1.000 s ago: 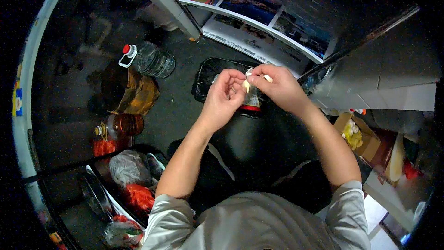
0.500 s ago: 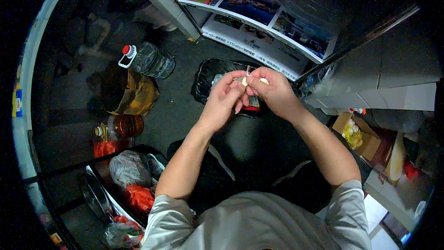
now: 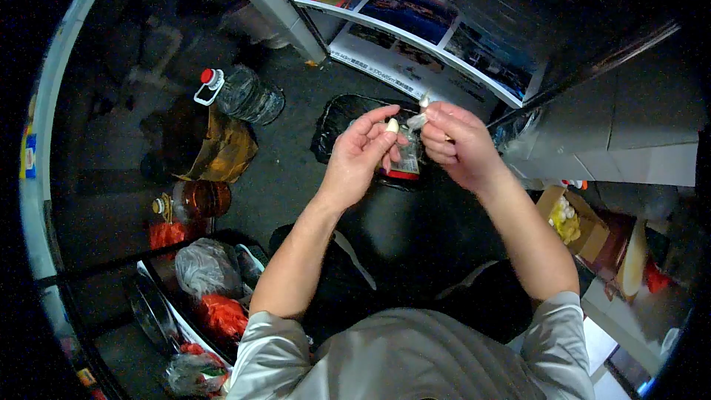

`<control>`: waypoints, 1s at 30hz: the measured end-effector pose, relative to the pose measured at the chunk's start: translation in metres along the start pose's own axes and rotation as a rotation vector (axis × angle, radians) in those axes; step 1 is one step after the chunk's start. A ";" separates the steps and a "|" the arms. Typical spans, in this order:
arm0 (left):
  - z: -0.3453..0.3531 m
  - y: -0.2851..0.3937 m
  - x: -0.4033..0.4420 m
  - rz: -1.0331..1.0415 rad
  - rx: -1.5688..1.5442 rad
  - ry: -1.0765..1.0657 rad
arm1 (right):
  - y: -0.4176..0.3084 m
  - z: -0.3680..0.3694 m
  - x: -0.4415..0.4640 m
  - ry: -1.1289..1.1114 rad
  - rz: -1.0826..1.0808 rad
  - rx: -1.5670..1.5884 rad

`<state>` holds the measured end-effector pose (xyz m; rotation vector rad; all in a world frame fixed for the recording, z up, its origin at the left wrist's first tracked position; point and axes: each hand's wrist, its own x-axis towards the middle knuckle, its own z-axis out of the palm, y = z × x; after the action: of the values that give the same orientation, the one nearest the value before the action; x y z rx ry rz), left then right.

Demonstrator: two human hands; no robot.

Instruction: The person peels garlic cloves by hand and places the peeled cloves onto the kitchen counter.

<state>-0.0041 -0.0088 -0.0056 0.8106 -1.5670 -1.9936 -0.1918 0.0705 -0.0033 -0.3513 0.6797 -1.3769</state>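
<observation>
My left hand [image 3: 359,155] holds a small pale clove [image 3: 392,126], likely garlic, between thumb and fingertips. A short gap away, my right hand [image 3: 461,141] pinches thin whitish peel [image 3: 417,121] at its fingertips, and its other fingers are curled in. Both hands are over a tray-like bin [image 3: 332,130] lined with a black bag. Inside the bin, partly hidden by my hands, lies a clear package with a red and white label [image 3: 404,172].
A red-capped water bottle [image 3: 253,95], brown paper bag [image 3: 229,150] and amber bottle [image 3: 204,200] stand left. Plastic bags [image 3: 207,267] fill a container at lower left. An open cardboard box [image 3: 589,233] holds white items at right. A printed panel [image 3: 415,15] stands ahead.
My hands were together at the fingertips and have moved apart. The right hand has shifted right with the peel, while the clove stays in the left.
</observation>
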 end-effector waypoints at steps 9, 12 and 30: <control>0.001 -0.006 0.005 0.114 -0.023 -0.019 | 0.042 -0.044 0.023 0.237 -0.231 -1.126; 0.004 -0.004 0.003 0.140 -0.054 -0.015 | 0.040 -0.025 0.016 0.274 -0.237 -1.479; 0.003 -0.016 0.006 0.106 0.289 0.144 | 0.039 -0.041 0.021 0.154 -0.252 -1.190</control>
<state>-0.0108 -0.0065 -0.0220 0.9365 -1.7964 -1.6196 -0.1865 0.0633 -0.0634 -1.3057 1.5947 -1.0930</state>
